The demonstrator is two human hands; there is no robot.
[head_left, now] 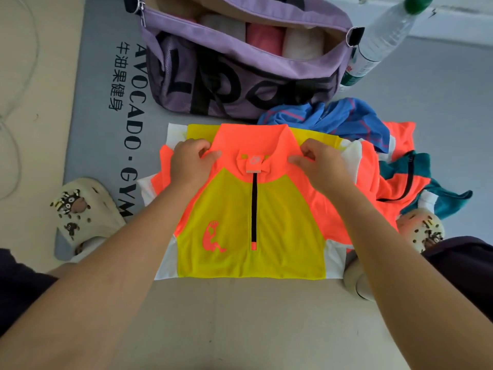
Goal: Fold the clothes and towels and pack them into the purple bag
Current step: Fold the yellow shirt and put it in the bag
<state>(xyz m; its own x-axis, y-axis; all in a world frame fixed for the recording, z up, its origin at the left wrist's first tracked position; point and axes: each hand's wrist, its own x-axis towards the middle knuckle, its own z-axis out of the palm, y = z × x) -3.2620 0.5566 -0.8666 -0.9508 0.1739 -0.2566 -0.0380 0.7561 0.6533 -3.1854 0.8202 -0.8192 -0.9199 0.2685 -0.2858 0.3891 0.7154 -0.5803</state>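
An orange, yellow and white zip-neck jersey (250, 209) lies flat on the floor in front of me, collar away from me. My left hand (190, 162) pinches the jersey at its left shoulder. My right hand (318, 162) pinches it at the right shoulder beside the collar. The purple bag (240, 84) stands open just beyond the jersey, with several rolled pink and white pieces (266, 41) inside. To the right lies a loose heap: a blue garment (333, 118), another orange one (400, 166) and a teal piece (437, 198).
A grey gym mat (101, 102) with printed lettering lies under the bag. A clear water bottle (384, 41) with a green cap leans at the bag's right end. My feet in cream clogs (82, 214) flank the jersey on both sides. A white cable (16, 129) trails at far left.
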